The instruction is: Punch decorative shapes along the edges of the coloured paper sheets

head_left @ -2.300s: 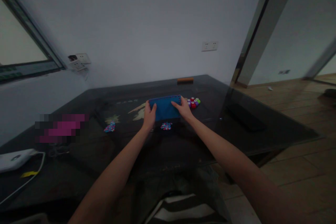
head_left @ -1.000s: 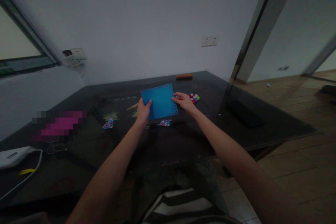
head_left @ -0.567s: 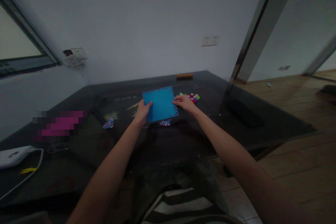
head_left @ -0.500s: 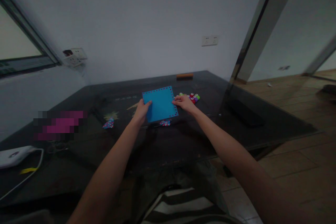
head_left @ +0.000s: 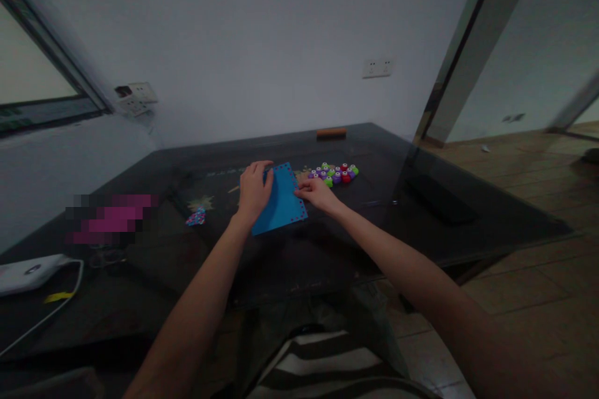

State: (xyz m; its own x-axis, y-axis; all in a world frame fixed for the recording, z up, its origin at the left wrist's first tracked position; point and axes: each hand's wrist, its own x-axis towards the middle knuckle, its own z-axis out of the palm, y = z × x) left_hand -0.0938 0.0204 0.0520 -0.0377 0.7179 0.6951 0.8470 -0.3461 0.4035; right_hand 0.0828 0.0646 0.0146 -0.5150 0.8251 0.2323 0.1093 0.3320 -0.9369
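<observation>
A square blue sheet (head_left: 279, 207) with small dark red dots along its edges lies on the dark tabletop in front of me. My left hand (head_left: 255, 189) rests on its left part, palm down and fingers stretched out, covering that side. At the right edge of the sheet, my right hand (head_left: 319, 194) has thumb and fingers pinched together on the border. Just beyond the right hand sits a cluster of small purple, green and red pieces (head_left: 337, 173) with white round tops.
A small blue-and-pink patterned bundle (head_left: 196, 217) lies on the table (head_left: 327, 255) to the left. Farther left are a blurred-out pink item (head_left: 115, 217) and a white device (head_left: 30, 274) with a cable. A black flat object (head_left: 440, 199) is on the right, a brown bar (head_left: 331, 133) at the back.
The blue sheet has come down and nearer to me, covering the small colourful heap below it. My left hand has shifted from gripping its left edge to lying flat on it.
</observation>
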